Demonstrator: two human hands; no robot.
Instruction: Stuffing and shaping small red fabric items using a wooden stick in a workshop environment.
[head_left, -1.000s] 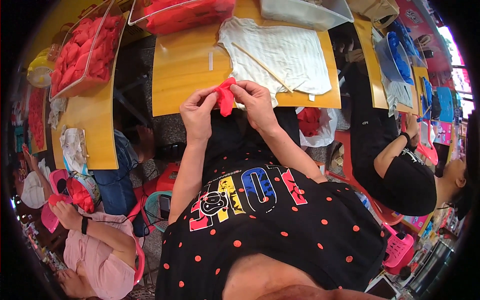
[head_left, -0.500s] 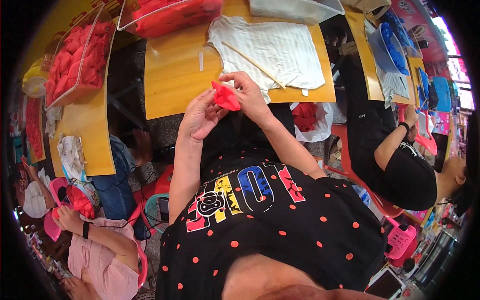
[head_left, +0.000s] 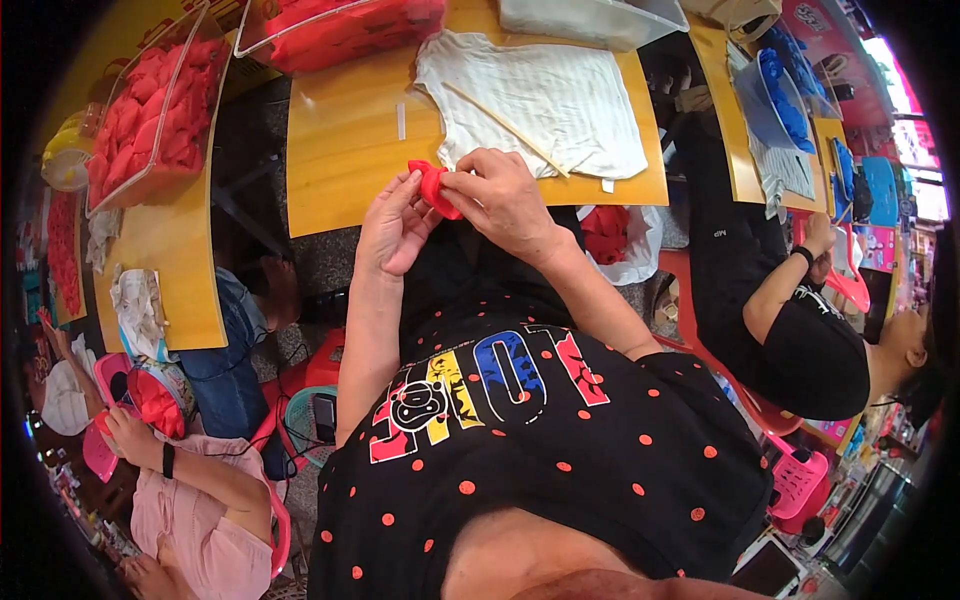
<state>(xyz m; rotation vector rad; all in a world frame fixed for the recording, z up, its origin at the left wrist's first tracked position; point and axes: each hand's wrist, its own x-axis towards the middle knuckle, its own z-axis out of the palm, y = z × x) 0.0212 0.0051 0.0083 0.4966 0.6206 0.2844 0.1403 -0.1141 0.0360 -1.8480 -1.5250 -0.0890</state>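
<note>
Red fabric piece (head_left: 431,191): up between our two hands, just at the near edge of the wooden table (head_left: 335,168) in this view; it looks soft and bunched into folds.
Left hand (head_left: 392,228): thumb and fingertips pinch one end of the fabric, while the palm stays partly in sight.
Right hand (head_left: 506,197): fingers closed on the opposite side; we cannot tell exactly how they grip, since the hand covers part of the folds.
Fold handling: we judge this to be a shaping step, the fabric turned or tucked between fingertips.
Next fingering: seems to call for a firm left pinch while the right works the edge; too loose, and the folds could spring open.
White cloth (head_left: 570,95): spread on the table, a thin stick (head_left: 508,129) slanting across it.
Clear bin (head_left: 335,47): near the far edge, holding more red fabric.
</note>
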